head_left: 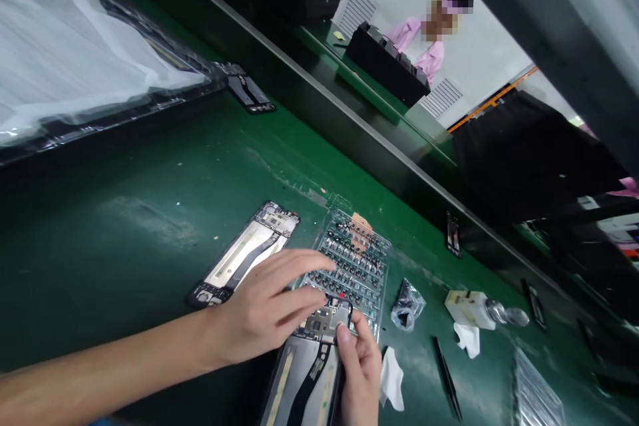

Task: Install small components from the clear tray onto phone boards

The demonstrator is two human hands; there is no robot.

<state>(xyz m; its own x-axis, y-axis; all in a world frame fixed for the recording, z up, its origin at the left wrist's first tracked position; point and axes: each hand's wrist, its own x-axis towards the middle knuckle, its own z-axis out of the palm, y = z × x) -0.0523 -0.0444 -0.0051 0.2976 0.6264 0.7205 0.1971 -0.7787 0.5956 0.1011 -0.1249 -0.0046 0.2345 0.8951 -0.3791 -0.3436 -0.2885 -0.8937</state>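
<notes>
Phone board (319,323) bright metal shielding; tray (383,266) glossy clear plastic; bench mat (124,266) matt rubber; wipe (392,379) white cloth

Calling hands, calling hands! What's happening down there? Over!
Right hand holding circuit board on phone frame. Left hand open over clear parts tray, hiding part of it. Over.

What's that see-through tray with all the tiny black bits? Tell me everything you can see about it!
The clear plastic tray lies on the green work mat. Rows of small pockets hold tiny dark parts with shiny metal bits. A tan tape patch sits at its far end. The person's left hand reaches over it, while their right hand holds a small circuit board over its near corner.
</notes>
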